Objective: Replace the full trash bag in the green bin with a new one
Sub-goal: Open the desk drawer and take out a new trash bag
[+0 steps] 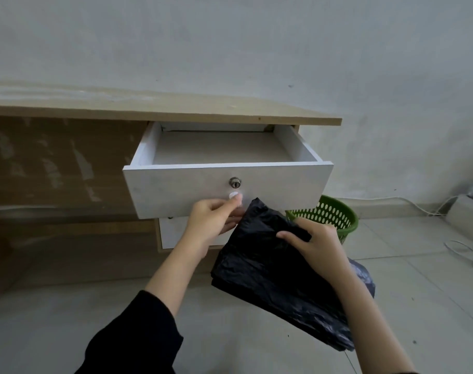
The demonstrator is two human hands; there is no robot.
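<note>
Roughly midway: right hand [315, 245] grips folded new black bag [273, 268], left hand [216, 220] pinches the open drawer [227, 190] knob. Green bin [328, 215], right of drawer, looks unlined; lining it remains.

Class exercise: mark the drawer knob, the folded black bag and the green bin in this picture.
drawer knob [234, 196], head view, on its round white face above the left hand's fingertips.
folded black bag [267, 265], head view, on its creased middle.
green bin [335, 214], head view, on its perforated inner wall.

Black sleeve [138, 338] (pushed up), bare forearms
</note>
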